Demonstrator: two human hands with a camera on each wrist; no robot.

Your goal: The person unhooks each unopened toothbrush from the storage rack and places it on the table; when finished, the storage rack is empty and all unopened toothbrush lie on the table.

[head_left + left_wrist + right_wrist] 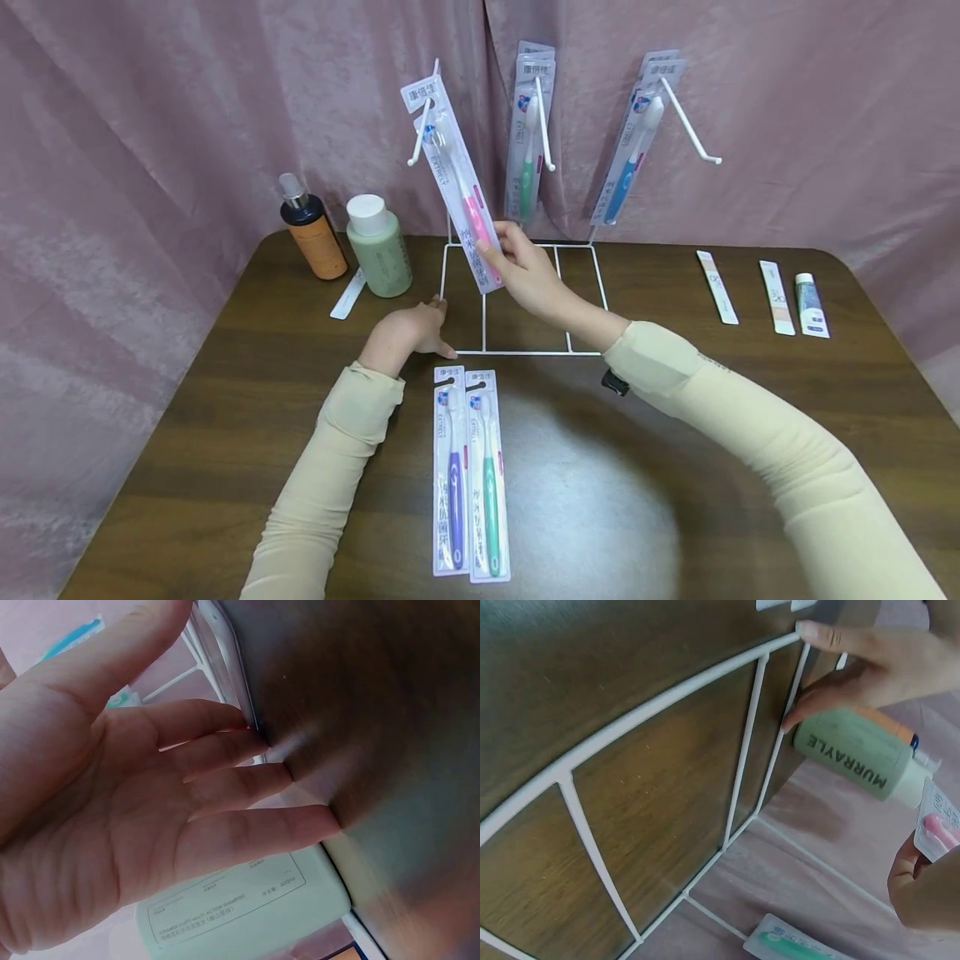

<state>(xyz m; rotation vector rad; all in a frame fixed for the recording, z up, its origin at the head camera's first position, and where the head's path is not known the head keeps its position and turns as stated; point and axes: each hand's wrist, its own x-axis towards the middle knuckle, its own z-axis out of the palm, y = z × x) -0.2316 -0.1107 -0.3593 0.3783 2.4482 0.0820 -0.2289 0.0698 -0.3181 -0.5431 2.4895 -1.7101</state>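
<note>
My right hand (531, 273) pinches the lower end of a packaged pink toothbrush (459, 175) between thumb and fingers. That package leans to one side, its top at the left hook (420, 137) of a white wire display rack (525, 353). At the left of the rack's base my left hand (411, 330) rests, fingers spread fairly straight, with fingertips (319, 821) on the tabletop and the thumb near the front corner. A packaged green toothbrush (527, 179) hangs from the middle hook, and a packaged blue one (622, 183) from the right hook, each with another package behind.
Two packages, with a purple toothbrush (455, 500) and a green toothbrush (491, 508), lie in front of the rack. Left stand a green shampoo bottle (382, 258) and an orange spray bottle (318, 246). Thin sachets (717, 287) and a small tube (812, 307) lie right.
</note>
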